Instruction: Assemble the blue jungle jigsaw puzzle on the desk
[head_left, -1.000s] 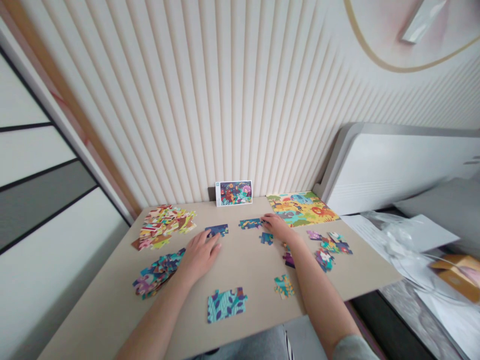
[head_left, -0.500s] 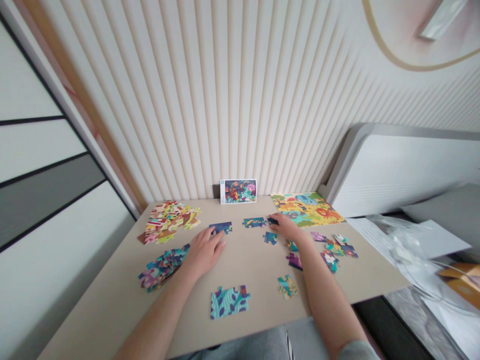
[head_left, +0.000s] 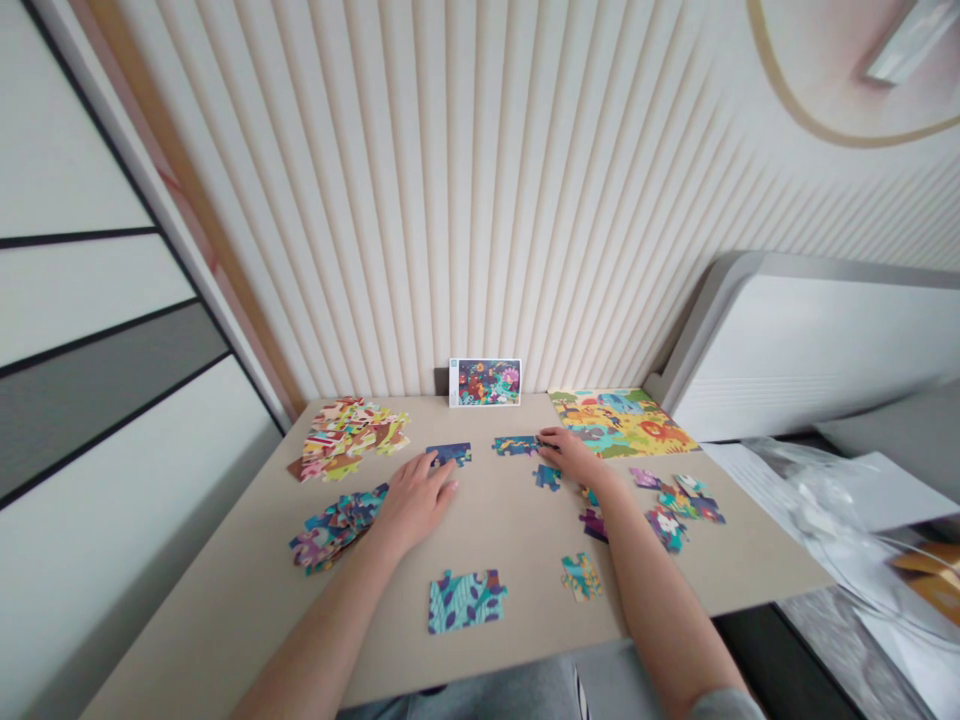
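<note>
Loosely, left hand (head_left: 415, 505) and right hand (head_left: 574, 457) lie open; fingertips touch two flat dark-blue jigsaw sections (head_left: 450, 454).

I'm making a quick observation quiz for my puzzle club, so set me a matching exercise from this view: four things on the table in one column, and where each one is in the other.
Things:
1. Navy puzzle section
2. Picture card
3. Teal leaf-pattern puzzle section
4. Assembled yellow animal puzzle

Places:
A. Lying flat near the table's front edge
B. Touched by the left hand's fingertips
C. Standing against the wall
D. Lying flat at the back right of the table

Right pairs: 1-B, 2-C, 3-A, 4-D
</note>
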